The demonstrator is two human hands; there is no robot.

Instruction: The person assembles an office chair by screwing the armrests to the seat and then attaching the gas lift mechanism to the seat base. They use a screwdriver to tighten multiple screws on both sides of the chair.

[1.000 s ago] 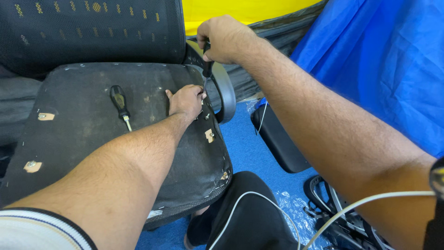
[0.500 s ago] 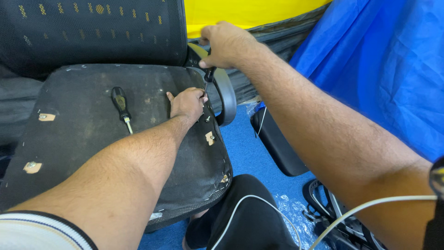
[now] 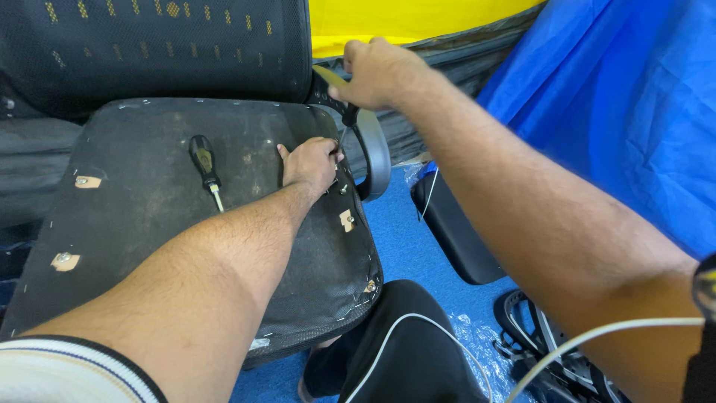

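Blue floor [image 3: 406, 246], overturned chair seat [image 3: 149, 216] on top; both hands work at its right edge.
Right hand [image 3: 377, 73] grips a screwdriver [image 3: 347, 119] near-upright, tip down beside the left hand [image 3: 309, 163] pressed flat; a spare screwdriver [image 3: 205, 168] lies leftward.

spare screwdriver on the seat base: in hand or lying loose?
Lying loose. The spare screwdriver rests flat on the seat base, clear of both hands; the left hand presses beside it.

Left arm stretched forward, forearm bare, striped sleeve at bottom edge. Left hand [image 3: 309, 163] palm down, fingers curled, thumb out to side. Right arm reaches diagonally up from lower right, elbow slightly bent. Right hand [image 3: 374, 73] above and beyond left, fist closed, knuckles up.
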